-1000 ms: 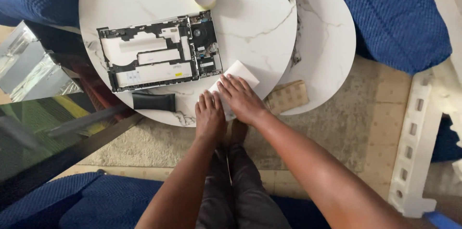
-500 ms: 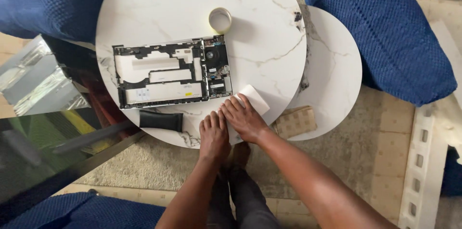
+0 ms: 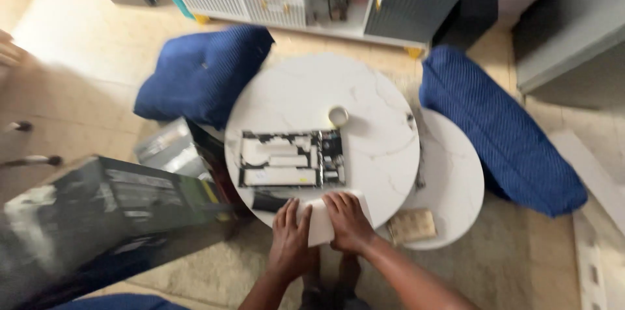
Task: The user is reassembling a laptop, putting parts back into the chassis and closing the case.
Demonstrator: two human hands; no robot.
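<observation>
Hands meet at the lower centre of the frame: the left hand (image 3: 290, 237) lies flat with fingers spread on the left edge of a white rectangular cloth (image 3: 320, 222), the right hand (image 3: 348, 221) pressed open on its right side. Cloth sits between them at the near rim of the round white marble counter (image 3: 371, 108). Just above lies an opened grey laptop chassis (image 3: 290, 158), with a roll of pale tape (image 3: 338, 115) beyond.
</observation>
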